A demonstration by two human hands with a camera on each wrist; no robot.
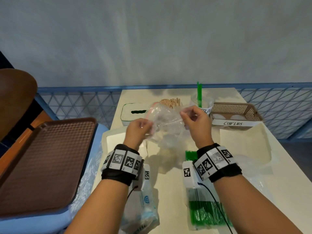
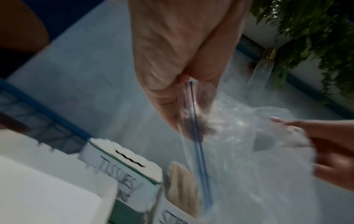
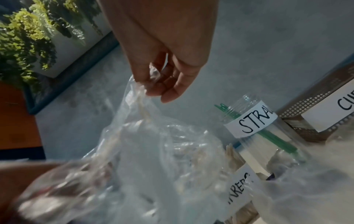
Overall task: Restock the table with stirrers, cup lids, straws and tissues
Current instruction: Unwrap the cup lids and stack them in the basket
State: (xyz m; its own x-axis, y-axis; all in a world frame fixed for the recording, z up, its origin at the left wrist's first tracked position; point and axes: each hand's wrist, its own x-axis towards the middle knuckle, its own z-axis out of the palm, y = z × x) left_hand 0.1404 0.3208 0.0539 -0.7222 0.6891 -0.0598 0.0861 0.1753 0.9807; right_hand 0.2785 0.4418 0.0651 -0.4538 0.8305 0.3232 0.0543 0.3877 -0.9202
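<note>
Both hands hold a clear zip-top plastic bag (image 1: 164, 122) up over the mid of the cream rectangular table (image 1: 172, 183). Left hand (image 1: 137, 130) pinches the bag's zip edge btwn thumb & fingers; right hand (image 1: 195, 119) pinches the opposite side of the mouth. Looks like the bag is being pulled open. Something clear & rounded sits inside, prob cup lids, but too blurred to be sure.

Handling, as a guess: bag is thin, floppy, slick & nearly weightless, so it sags and crinkles. Best hold is the stiffer zip strip on each side, not the loose film. Any lids inside would be light, springy, easy to dent, and may slide out together if the bag tips.

Containers at the far end:
- white tissue box w/ green trim (image 1: 132, 112), dark slot on top, at far left
- holder labelled for stirrers, full of pale wooden stirrer sticks (image 1: 170, 102), just behind the bag
- clear plastic cup labelled for straws (image 1: 201, 102) w/ only a couple of green straws standing in it
- brown perforated basket marked CUP LIDS (image 1: 236, 110), a few white lids low inside

Near edge: sealed pack of green straws (image 1: 202, 211) & a soft pack of tissues (image 1: 145, 208), both unopened as far as I can tell
</note>
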